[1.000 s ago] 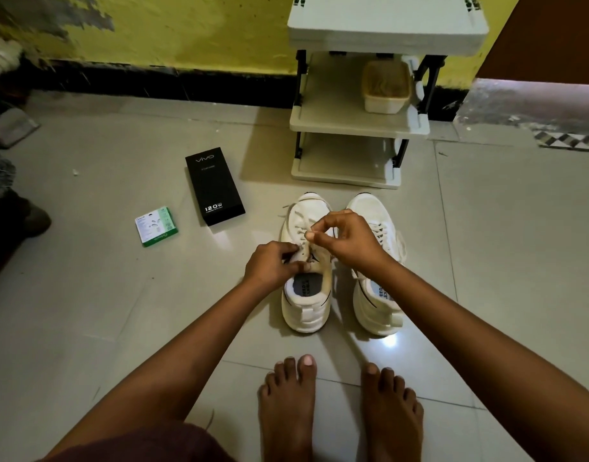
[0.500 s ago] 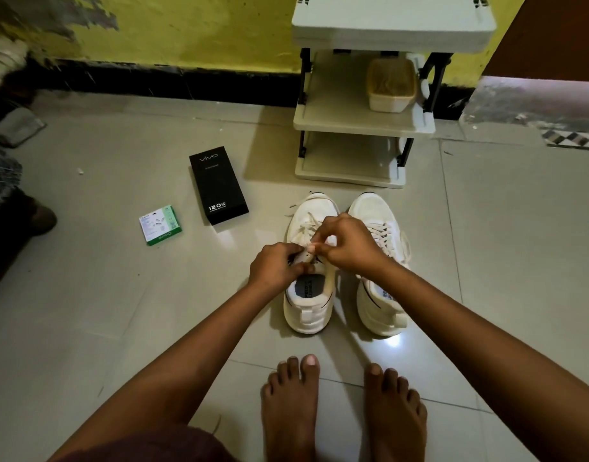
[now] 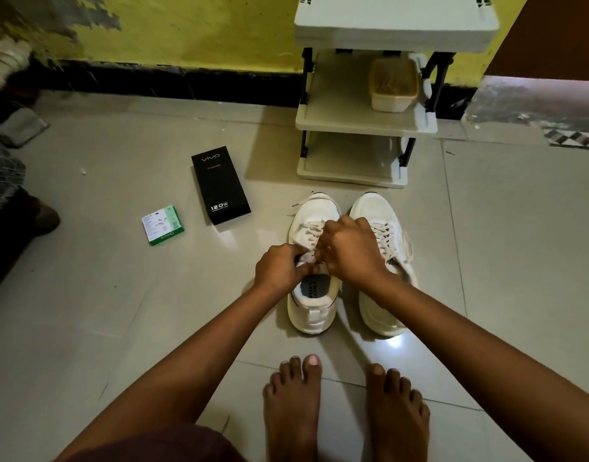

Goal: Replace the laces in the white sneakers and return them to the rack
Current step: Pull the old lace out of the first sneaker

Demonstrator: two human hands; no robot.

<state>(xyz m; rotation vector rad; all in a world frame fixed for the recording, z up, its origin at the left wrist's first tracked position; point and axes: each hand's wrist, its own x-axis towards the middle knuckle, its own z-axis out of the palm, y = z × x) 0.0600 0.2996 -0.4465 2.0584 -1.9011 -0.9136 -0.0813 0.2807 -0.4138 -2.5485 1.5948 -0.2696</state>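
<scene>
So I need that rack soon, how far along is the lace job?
Early. Nothing looks done: both sneakers sit on the floor and the rack holds no shoes. In hand: the left hand and right hand pinch the lace on the left sneaker. Left: the right sneaker, still laced, and racking both.

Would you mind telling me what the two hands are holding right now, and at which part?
Both the left hand and right hand pinch the lace of the left sneaker, at its top eyelets near the tongue; the exact grip is hidden by the fingers.
</scene>
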